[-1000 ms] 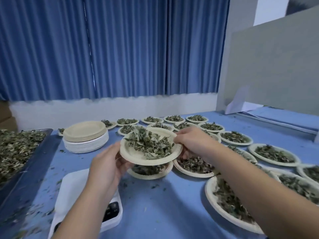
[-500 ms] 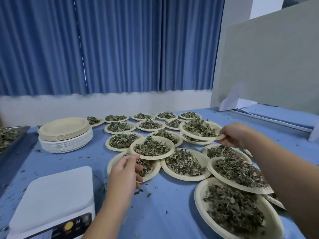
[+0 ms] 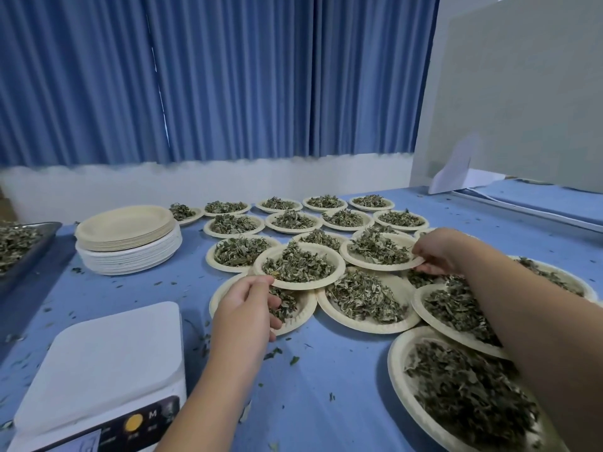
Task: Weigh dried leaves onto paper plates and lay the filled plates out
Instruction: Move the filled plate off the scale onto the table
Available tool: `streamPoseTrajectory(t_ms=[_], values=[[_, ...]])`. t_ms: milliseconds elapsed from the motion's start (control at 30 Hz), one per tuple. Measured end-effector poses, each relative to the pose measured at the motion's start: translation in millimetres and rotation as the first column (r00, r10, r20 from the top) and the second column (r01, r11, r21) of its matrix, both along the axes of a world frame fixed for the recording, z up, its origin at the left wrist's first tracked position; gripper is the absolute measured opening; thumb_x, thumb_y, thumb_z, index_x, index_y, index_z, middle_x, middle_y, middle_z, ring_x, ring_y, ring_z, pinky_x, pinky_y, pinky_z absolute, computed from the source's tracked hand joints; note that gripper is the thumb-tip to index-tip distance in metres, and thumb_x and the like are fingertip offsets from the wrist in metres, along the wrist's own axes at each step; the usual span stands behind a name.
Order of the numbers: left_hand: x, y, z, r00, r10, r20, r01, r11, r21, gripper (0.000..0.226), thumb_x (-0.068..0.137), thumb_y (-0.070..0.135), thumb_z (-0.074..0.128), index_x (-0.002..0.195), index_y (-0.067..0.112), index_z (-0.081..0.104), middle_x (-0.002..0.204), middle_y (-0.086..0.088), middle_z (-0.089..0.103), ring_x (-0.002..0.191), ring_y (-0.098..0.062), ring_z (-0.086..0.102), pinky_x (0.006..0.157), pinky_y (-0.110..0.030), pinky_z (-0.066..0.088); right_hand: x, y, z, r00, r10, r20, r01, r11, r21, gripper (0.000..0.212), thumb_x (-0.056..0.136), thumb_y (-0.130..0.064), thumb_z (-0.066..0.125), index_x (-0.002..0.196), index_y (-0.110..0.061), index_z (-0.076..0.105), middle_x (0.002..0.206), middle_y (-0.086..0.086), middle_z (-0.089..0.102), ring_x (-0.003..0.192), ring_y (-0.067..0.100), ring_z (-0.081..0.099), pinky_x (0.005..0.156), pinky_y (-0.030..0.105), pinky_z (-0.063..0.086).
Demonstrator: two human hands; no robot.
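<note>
Several paper plates of dried leaves lie overlapping on the blue table (image 3: 329, 370). My right hand (image 3: 435, 251) grips the right rim of one filled plate (image 3: 380, 252), which sits low over the other plates. My left hand (image 3: 248, 303) is at the front-left rim of another filled plate (image 3: 298, 265). Its fingers are curled over the leaves of the nearer plate (image 3: 295, 313) below. Whether they hold the rim or leaves is hidden. The white scale (image 3: 98, 363) stands bare at the near left.
A stack of empty plates (image 3: 127, 236) stands at the back left, and a metal tray of loose leaves (image 3: 19, 244) lies at the left edge. A grey board (image 3: 522, 93) stands at the back right. Leaf crumbs dot the table.
The plate both hands carried went right with my right hand alone and now sits low over the laid plates. My left hand let go and dropped to the near plates.
</note>
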State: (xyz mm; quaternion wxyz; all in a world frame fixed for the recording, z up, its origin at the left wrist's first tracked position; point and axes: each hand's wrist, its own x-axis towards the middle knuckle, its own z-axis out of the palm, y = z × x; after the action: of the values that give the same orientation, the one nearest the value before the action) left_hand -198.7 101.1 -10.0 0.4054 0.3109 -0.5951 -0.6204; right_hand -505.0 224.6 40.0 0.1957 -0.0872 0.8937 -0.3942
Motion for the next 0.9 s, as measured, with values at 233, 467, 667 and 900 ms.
streamPoseTrajectory(t_ms=[233, 467, 667, 900], values=[[5, 3, 4, 1.0, 0.023, -0.018, -0.023, 1.0, 0.007, 0.022, 0.097, 0.02, 0.048, 0.092, 0.026, 0.068, 0.076, -0.002, 0.062, 0.043, -0.007, 0.05, 0.039, -0.019, 0.042, 5, 7, 2, 0.99, 0.004, -0.144, -0.021, 0.993, -0.112, 0.011, 0.088, 0.003, 0.055, 0.096, -0.002, 0.051, 0.096, 0.019, 0.058, 0.071, 0.03, 0.062, 0.055, 0.035, 0.059], [25, 8, 26, 0.989, 0.043, -0.14, -0.036, 0.998, 0.05, 0.024, 0.096, 0.018, 0.048, 0.09, 0.026, 0.069, 0.066, 0.004, 0.062, 0.046, -0.01, 0.052, 0.04, -0.021, 0.041, 31, 18, 13, 0.975, -0.057, -0.214, 0.018, 0.984, -0.178, 0.018, 0.085, -0.003, 0.059, 0.073, -0.01, 0.048, 0.089, 0.017, 0.057, 0.055, 0.027, 0.063, 0.052, 0.034, 0.058], [62, 3, 53, 0.962, 0.051, -0.27, -0.032, 0.997, 0.077, 0.024, 0.096, 0.012, 0.049, 0.088, 0.018, 0.07, 0.058, 0.003, 0.061, 0.041, -0.011, 0.049, 0.037, -0.021, 0.038, 104, -11, 28, 0.971, 0.148, -0.186, -0.173, 0.977, -0.127, 0.014, 0.091, -0.008, 0.06, 0.081, 0.003, 0.057, 0.066, 0.018, 0.068, 0.06, 0.029, 0.07, 0.065, 0.039, 0.06], [165, -62, 63, 0.959, 0.274, 0.072, -0.224, 0.888, -0.401, 0.025, 0.097, 0.021, 0.048, 0.085, 0.031, 0.068, 0.068, 0.005, 0.062, 0.044, -0.005, 0.045, 0.047, -0.022, 0.035, 207, -73, 56, 0.903, 0.404, -0.15, -0.431, 0.845, -0.316, 0.011, 0.093, -0.004, 0.058, 0.096, 0.006, 0.059, 0.088, 0.025, 0.069, 0.071, 0.033, 0.072, 0.081, 0.043, 0.058]])
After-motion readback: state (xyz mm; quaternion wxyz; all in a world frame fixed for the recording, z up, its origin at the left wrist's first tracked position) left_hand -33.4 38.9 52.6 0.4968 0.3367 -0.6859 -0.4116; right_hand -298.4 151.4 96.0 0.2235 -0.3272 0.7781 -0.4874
